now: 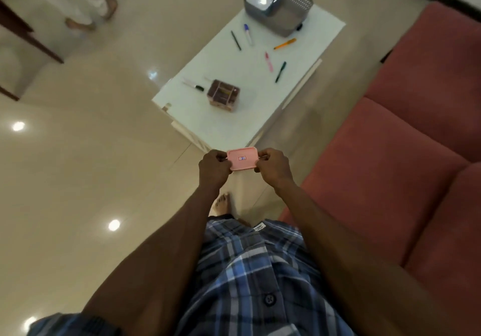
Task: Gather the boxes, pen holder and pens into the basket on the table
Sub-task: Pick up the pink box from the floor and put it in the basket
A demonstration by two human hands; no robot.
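The pink sofa (406, 138) runs along your right, w/ the white surface (223, 117) just beside it, ahead of you. At its far end sits the grey basket (279, 6), something pale inside; can't tell what. The pen holder (223, 94), a clear box w/ dividers, stands upright on the near half of the surface. Pens lie scattered btwn holder and basket: a black pen (236, 40), a blue-capped marker (247, 34), an orange pen (284, 44), a pink marker (269, 61), a green pen (280, 72), plus a black-capped marker (193, 86) left of the holder. You're holding the pink box (242, 158) flat, lid up, in the air just short of the near edge. Left hand (214, 165) fingers pinch its left end, right hand (273, 165) fingers pinch its right end.
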